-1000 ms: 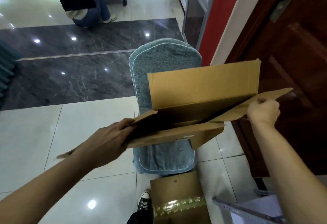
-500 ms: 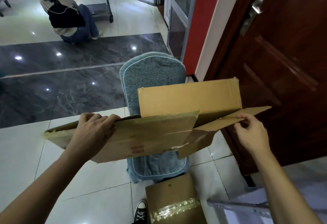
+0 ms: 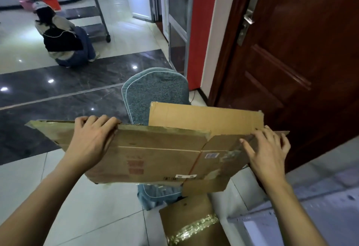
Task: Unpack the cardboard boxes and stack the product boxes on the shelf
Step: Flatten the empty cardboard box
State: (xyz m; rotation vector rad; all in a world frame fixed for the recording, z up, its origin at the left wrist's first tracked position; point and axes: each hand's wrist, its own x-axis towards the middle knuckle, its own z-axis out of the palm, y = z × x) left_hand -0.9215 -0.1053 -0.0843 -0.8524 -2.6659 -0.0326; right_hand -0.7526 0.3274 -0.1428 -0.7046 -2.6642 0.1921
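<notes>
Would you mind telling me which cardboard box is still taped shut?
The lower box on the floor, banded with shiny tape; the flattened box in both hands is opened out.

I can't read any text here: the flattened cardboard box (image 3: pixel 155 156) carries red printed marks and small white barcode labels, but all are too blurred to make out.

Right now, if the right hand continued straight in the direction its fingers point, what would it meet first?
The right hand points up and slightly left across the flattened cardboard box. It would likely meet the raised flap first, though depth is unclear.
</notes>
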